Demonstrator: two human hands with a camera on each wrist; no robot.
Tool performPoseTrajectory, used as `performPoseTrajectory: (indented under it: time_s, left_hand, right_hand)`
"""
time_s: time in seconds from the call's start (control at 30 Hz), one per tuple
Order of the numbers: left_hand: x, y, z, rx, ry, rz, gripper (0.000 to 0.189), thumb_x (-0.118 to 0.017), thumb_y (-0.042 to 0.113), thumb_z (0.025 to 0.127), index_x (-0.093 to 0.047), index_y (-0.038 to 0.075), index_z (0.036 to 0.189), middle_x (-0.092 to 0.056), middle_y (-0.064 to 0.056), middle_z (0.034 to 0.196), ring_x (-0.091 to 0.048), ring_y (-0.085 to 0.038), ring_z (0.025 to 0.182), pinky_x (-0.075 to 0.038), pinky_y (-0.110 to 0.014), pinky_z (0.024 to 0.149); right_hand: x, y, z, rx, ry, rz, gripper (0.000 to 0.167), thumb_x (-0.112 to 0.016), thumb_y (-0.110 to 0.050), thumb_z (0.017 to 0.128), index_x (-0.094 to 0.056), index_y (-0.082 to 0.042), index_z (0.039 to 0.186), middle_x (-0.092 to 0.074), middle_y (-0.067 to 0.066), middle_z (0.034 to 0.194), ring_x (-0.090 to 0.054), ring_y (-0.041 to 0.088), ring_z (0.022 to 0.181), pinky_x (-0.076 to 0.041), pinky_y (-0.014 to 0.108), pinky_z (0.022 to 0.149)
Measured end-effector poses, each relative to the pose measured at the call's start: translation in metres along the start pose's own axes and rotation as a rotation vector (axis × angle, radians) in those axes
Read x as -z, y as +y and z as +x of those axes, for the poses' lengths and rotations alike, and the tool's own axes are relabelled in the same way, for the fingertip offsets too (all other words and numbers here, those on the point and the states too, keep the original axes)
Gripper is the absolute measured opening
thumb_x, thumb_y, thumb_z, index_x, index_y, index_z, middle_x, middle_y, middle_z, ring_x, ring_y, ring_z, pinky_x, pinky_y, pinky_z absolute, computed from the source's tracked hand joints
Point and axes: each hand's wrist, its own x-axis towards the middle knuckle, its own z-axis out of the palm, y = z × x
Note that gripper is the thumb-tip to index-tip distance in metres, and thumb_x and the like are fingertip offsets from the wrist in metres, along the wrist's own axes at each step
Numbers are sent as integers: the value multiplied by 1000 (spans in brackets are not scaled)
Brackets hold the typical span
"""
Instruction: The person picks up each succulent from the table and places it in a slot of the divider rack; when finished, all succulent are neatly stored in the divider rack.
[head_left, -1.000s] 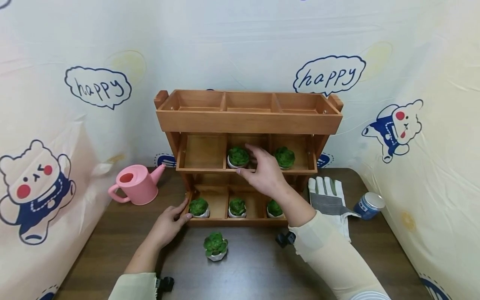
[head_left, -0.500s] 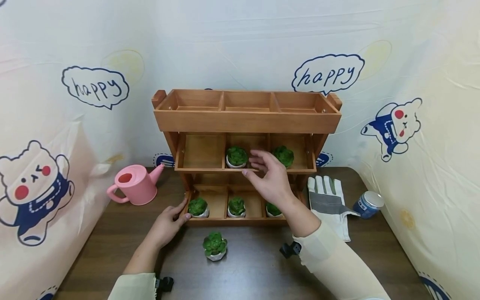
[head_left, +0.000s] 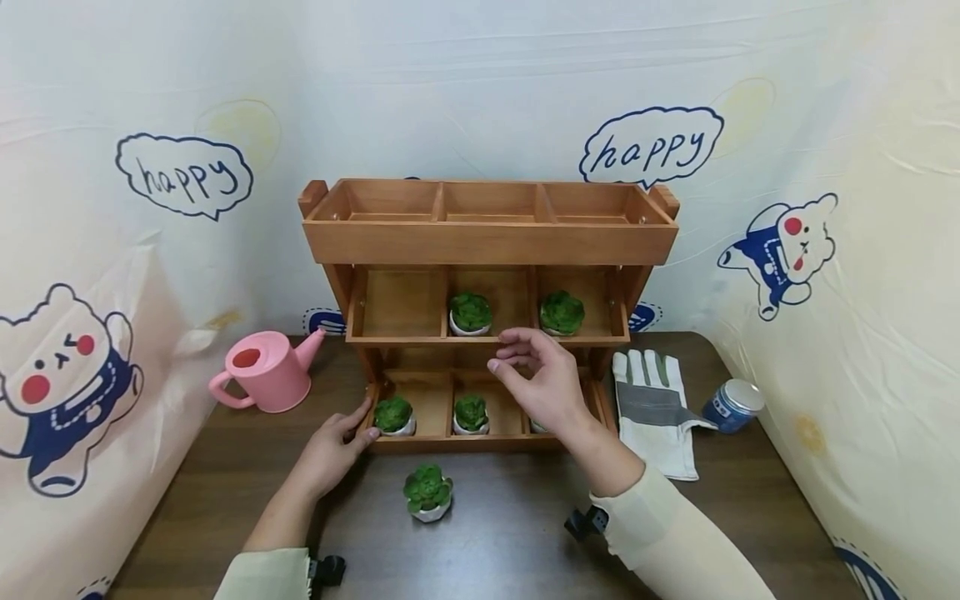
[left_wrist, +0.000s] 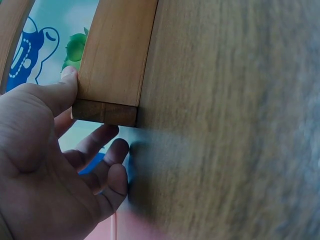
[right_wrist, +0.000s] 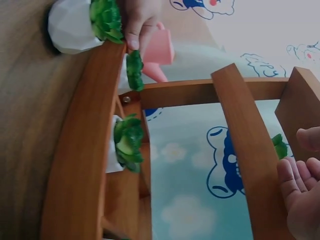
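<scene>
A three-tier wooden shelf (head_left: 487, 242) stands at the back of the dark table. Two small green succulents in white pots sit on its middle tier, one in the centre cell (head_left: 470, 313) and one in the right cell (head_left: 562, 313). More pots fill the bottom tier (head_left: 393, 415). One succulent (head_left: 427, 492) stands loose on the table in front. My left hand (head_left: 335, 446) rests with its thumb on the shelf's lower left corner (left_wrist: 105, 111). My right hand (head_left: 542, 379) hovers empty in front of the middle tier, fingers loosely curled.
A pink watering can (head_left: 266, 379) stands left of the shelf. A white and grey work glove (head_left: 654, 410) lies to the right, with a small blue jar (head_left: 732, 406) beyond it. Printed sheets wall in the table on three sides.
My right hand has drawn back and down from the centre pot on the middle tier, leaving it in its cell. The left hand has stayed at the shelf corner.
</scene>
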Motion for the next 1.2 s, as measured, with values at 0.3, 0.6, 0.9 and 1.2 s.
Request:
performPoseTrajectory:
  time_s: [0.3, 0.6, 0.9, 1.2]
  left_hand:
    - [-2, 0, 1, 6, 0, -7, 72, -61, 59, 99, -39, 29, 161, -59, -12, 121, -58, -34, 114, -46, -61, 100]
    - [-1, 0, 1, 8, 3, -17, 74, -61, 61, 98, -39, 29, 161, -58, -13, 126, -57, -36, 120, -43, -65, 103]
    - [0, 0, 1, 12, 1, -18, 74, -61, 61, 98, -38, 28, 161, -58, -13, 125, -58, -34, 116, -45, -63, 101]
    - [0, 1, 1, 13, -1, -11, 74, -60, 61, 98, -38, 28, 161, -58, -14, 127, -57, -35, 118, -44, -64, 102]
  right_hand:
    - [-5, -15, -14, -17, 2, 8, 29, -78, 11, 84, -67, 7, 111, -69, 17, 106, -70, 34, 91, -59, 48, 82]
    - [-21, 13, -27, -10, -55, 76, 32, -79, 14, 83, -66, 8, 112, -69, 21, 103, -70, 38, 89, -60, 43, 79]
    - [-31, 36, -43, -49, -227, 86, 37, -82, -2, 88, -67, -3, 121, -69, 7, 114, -71, 24, 93, -60, 45, 82]
    - [-40, 43, -54, -83, -289, 51, 36, -83, -9, 89, -67, -5, 121, -69, 5, 111, -71, 20, 91, -60, 46, 81]
